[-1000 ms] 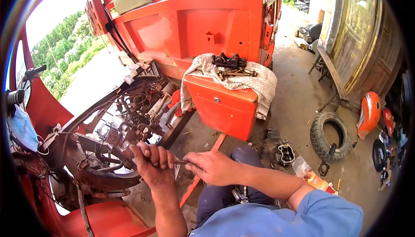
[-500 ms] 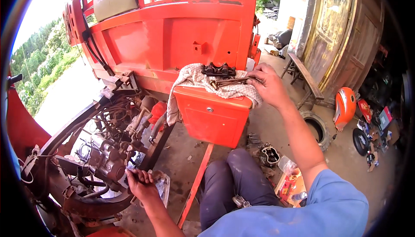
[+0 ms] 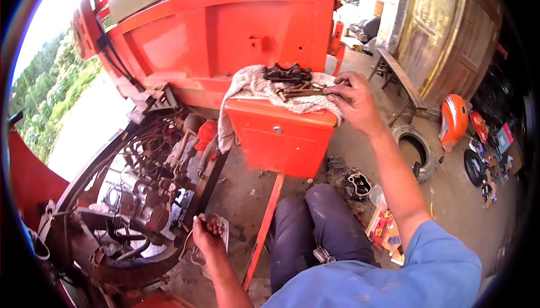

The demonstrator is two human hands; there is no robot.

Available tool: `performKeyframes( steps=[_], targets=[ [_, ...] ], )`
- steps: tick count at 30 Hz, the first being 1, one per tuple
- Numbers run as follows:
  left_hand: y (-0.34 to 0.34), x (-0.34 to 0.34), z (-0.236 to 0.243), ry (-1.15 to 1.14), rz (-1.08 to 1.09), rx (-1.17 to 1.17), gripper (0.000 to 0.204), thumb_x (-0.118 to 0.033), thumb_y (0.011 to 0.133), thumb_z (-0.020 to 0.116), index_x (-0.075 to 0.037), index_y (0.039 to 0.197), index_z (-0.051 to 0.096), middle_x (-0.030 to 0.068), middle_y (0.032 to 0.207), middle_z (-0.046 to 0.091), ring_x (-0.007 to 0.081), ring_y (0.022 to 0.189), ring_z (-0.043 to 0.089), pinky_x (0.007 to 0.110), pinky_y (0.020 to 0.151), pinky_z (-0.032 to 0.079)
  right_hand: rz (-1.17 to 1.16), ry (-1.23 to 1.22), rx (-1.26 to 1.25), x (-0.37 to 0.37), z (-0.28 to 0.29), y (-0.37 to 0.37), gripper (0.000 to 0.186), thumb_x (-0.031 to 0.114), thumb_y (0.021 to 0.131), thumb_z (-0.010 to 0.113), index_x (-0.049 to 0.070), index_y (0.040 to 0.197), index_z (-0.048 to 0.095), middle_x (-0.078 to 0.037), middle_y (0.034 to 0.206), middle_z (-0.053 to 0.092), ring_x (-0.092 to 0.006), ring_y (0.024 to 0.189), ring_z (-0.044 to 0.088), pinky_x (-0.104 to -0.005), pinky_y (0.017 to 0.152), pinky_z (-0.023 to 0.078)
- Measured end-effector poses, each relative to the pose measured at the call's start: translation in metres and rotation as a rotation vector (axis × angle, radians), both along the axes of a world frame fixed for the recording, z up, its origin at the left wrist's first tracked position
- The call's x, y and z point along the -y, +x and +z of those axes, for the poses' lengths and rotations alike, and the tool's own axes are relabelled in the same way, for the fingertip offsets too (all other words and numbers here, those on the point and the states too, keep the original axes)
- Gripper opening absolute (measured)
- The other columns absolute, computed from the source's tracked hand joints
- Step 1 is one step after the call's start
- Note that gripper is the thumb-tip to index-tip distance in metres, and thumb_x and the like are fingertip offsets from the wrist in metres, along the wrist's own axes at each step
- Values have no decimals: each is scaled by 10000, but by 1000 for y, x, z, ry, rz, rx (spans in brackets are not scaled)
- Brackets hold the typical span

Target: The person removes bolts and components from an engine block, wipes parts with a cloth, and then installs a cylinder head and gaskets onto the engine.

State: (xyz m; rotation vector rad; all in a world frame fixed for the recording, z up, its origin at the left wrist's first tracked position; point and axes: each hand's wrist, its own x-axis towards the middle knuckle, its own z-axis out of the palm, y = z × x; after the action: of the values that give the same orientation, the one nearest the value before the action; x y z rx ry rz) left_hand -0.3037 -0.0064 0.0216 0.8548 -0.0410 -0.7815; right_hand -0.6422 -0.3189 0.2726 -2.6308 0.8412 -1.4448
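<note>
On the red box (image 3: pixel 278 136) in front of me, a cream cloth (image 3: pixel 241 76) carries a black metal part (image 3: pixel 287 73) and long bolts (image 3: pixel 298 92). My right hand (image 3: pixel 353 100) reaches to the right end of these bolts, thumb and fingers closed on one. Down at the lower left, beside the exposed engine (image 3: pixel 140 207), my left hand (image 3: pixel 209 234) is curled closed; what it holds is too small to make out. A pale tray (image 3: pixel 224 240) lies just behind that hand.
A red truck bed (image 3: pixel 236 32) stands behind the box. Rightward are a wooden bench (image 3: pixel 402 76), a tyre (image 3: pixel 427 164) and an orange shell (image 3: pixel 451 122). An engine casting (image 3: pixel 358 187) and packages (image 3: pixel 385 232) lie by my right leg; a red bar (image 3: pixel 264 223) runs along the floor.
From one second ago, my hands have parted: the right has risen to the bolts on the cloth, the left has stayed low by the engine. The view has also shifted.
</note>
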Motion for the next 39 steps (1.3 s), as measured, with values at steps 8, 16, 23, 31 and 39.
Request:
performKeyframes(
  steps=[8, 16, 23, 31, 39],
  targets=[
    [-28, -59, -26, 146, 165, 73, 178, -212, 1041, 542, -58, 972, 602, 10, 656, 500, 122, 510, 459, 309, 466, 450, -103, -99, -79, -8, -23, -8, 267, 99, 1007, 612, 61, 1259, 690, -129, 1315, 566, -279, 1242, 550, -389, 1053, 450],
    [-44, -92, -36, 310, 268, 78, 162, -58, 934, 526, -23, 1060, 622, 29, 761, 592, 124, 632, 569, 290, 549, 499, -240, -198, -172, -33, -91, -62, 300, 119, 1022, 590, 35, 1300, 667, -185, 1352, 544, -336, 1262, 537, -434, 1049, 441],
    [-3, -40, -33, 271, 544, 183, 140, -105, 992, 572, -45, 1018, 696, -31, 804, 606, 58, 677, 524, 232, 590, 425, -22, 361, 66, -95, -140, -60, 240, 125, 1045, 569, -9, 1231, 640, -89, 1320, 545, -192, 1141, 562, -310, 946, 467],
    [128, -16, -3, 468, 893, 574, 188, -115, 956, 603, -6, 1018, 743, 18, 814, 690, 105, 732, 597, 292, 688, 498, 233, 692, -42, -139, -147, 34, 198, 87, 1012, 585, -51, 1136, 655, -111, 1261, 549, -219, 1173, 564, -330, 1012, 448],
    [352, -91, 74, 1444, 467, 1354, 546, -209, 803, 693, -43, 1322, 661, 203, 1331, 656, 363, 1220, 623, 419, 1077, 471, 483, 740, -93, -122, -189, 138, 151, 7, 939, 648, -46, 1074, 691, -121, 1181, 609, -211, 1018, 629, -310, 862, 529]
  ],
)
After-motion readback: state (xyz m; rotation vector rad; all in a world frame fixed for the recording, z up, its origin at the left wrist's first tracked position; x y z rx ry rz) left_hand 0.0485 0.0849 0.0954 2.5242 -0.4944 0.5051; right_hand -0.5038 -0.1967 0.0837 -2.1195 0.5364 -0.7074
